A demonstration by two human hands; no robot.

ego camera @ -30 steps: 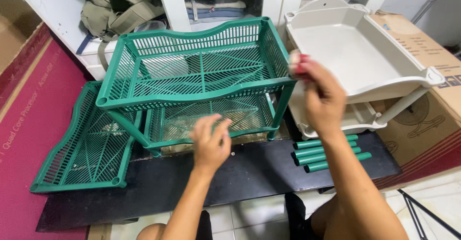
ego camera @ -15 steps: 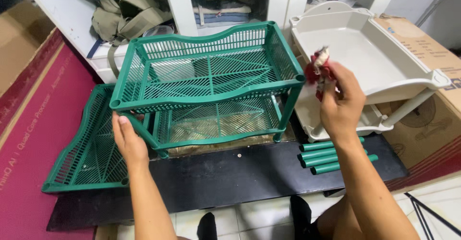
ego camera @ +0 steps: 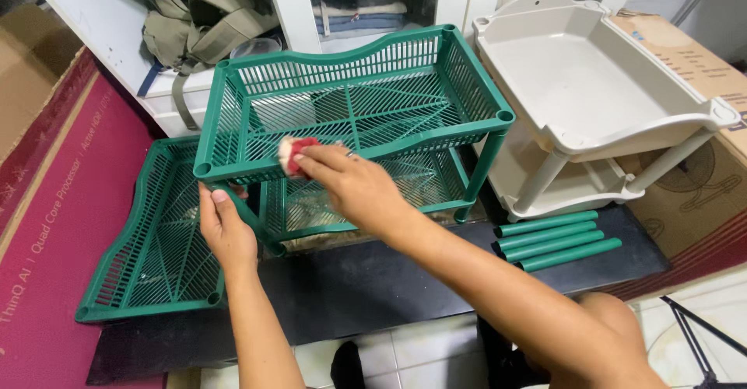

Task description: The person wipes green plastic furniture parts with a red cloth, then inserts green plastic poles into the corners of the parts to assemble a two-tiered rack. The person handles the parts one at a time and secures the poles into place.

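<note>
**Green rack held and wiped at near-left corner**

The left hand [ego camera: 226, 229] was found closed around the near-left leg of the green two-tier rack [ego camera: 350, 117], which stood on a black mat [ego camera: 373, 288]. The right hand [ego camera: 354, 187] was closed on a red and white cloth [ego camera: 294, 154], pressed against the top tier's near rim. A separate green tray [ego camera: 148, 249] lay at left; four green tubes [ego camera: 556, 240] lay at right, near a beige rack [ego camera: 599, 85].

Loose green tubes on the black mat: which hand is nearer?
Right. The right hand is over the green rack, left of the tubes; the left hand grips the rack's far-left leg.
</note>
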